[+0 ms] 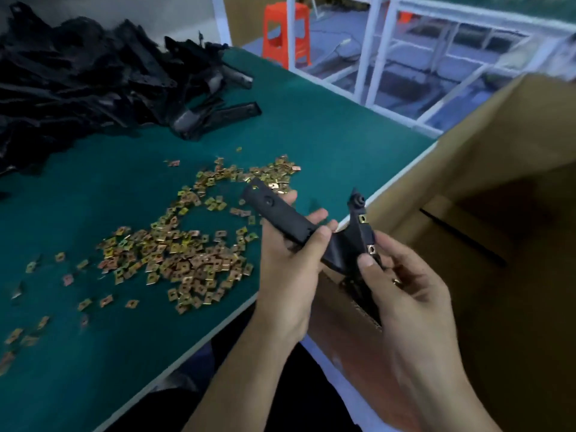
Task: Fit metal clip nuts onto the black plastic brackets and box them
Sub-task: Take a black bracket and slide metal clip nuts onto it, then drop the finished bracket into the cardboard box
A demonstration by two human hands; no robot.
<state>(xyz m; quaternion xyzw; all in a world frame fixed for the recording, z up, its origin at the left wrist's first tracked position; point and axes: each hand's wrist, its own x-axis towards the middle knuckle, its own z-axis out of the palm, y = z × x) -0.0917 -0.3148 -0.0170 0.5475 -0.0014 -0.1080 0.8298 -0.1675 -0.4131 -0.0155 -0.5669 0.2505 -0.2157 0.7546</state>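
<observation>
Fingers of the left hand (286, 275) curl round the long arm of a black bracket (280, 213), held at lower centre of the frame over the tabletop (311, 126) edge. The right hand (405, 294) pinches the bracket's other arm, its thumb just beside a fitted clip nut (371, 249) — another sits higher up. Loose clip nuts (187, 260) lie scattered at centre left. An open cardboard box (514, 135) stands at right. Farther back, at upper left, lies a bracket heap (78, 79).
</observation>
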